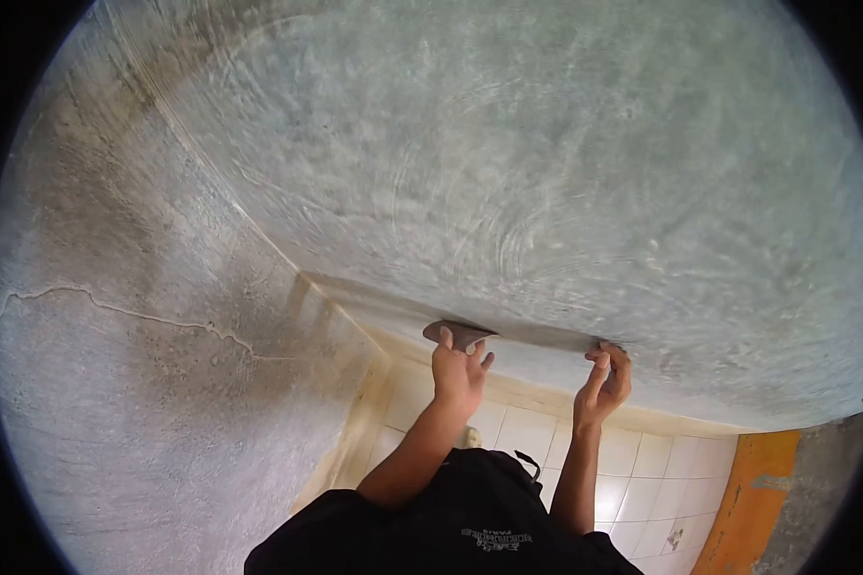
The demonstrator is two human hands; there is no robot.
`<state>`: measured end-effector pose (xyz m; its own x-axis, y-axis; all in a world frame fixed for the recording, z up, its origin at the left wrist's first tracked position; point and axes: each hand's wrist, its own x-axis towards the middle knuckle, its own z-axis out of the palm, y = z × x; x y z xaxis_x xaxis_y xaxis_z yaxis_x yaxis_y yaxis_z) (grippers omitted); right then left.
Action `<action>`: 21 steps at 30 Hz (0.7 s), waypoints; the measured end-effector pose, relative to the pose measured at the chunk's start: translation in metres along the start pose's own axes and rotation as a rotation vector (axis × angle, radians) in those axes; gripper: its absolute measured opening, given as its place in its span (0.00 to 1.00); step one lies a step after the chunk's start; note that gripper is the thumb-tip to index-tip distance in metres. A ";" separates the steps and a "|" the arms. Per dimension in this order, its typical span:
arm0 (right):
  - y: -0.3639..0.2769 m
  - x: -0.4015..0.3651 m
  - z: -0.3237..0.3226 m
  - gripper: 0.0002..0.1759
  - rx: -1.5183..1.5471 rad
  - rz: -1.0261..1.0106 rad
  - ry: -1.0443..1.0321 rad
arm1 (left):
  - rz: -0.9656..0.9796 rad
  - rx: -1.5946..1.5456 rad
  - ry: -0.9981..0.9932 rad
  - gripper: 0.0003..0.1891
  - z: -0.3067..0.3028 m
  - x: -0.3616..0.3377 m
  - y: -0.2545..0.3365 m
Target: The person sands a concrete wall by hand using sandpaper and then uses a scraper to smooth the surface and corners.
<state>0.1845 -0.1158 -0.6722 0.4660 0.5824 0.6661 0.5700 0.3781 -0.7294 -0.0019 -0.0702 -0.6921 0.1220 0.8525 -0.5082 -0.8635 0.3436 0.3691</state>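
My left hand (459, 372) is closed on a thin, curved grey-brown sheet (462, 335), which looks like sandpaper. The thumb lies on its near face, and its far edge meets or nearly meets the grey wall (547, 192). To the right, my right hand (606, 381) is raised at the same wall with bent fingers, thumb and fingertips close together. A small brownish bit shows at those fingertips; I cannot make out what it is. Along the wall between the hands runs a darker strip (542, 337).
On the left, a second grey wall (163, 383) with a long crack meets the first at a corner. Below are white floor tiles (623, 455) with a beige border. An orange-painted strip (743, 498) stands at lower right. A black garment (431, 527) covers my body.
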 end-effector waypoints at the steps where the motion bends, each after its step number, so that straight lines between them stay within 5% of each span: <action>1: 0.001 0.000 -0.001 0.06 0.009 0.024 -0.001 | -0.004 -0.007 0.046 0.23 0.001 0.004 -0.003; 6: 0.000 0.001 -0.008 0.07 0.018 0.056 -0.053 | -0.083 -0.019 0.277 0.25 -0.037 0.053 -0.038; 9: 0.004 0.005 -0.019 0.08 0.015 0.099 -0.121 | -0.057 -0.001 0.029 0.26 -0.029 0.025 -0.041; 12: 0.002 0.010 -0.024 0.08 0.052 0.100 -0.155 | -0.049 -0.010 0.062 0.29 -0.015 0.017 -0.048; 15: -0.009 0.014 -0.027 0.08 -0.023 0.060 -0.164 | 0.034 0.102 0.265 0.32 -0.075 0.075 -0.095; 18: -0.001 0.008 -0.037 0.09 -0.051 0.066 -0.150 | -0.005 0.038 0.212 0.33 -0.084 0.066 -0.097; 21: 0.012 0.008 -0.048 0.09 -0.053 0.100 -0.205 | 0.242 0.448 0.121 0.24 -0.058 0.036 -0.109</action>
<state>0.2272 -0.1409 -0.6677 0.3778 0.7509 0.5417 0.5652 0.2763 -0.7773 0.0685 -0.0999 -0.7958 -0.1354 0.8859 -0.4436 -0.5624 0.2999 0.7706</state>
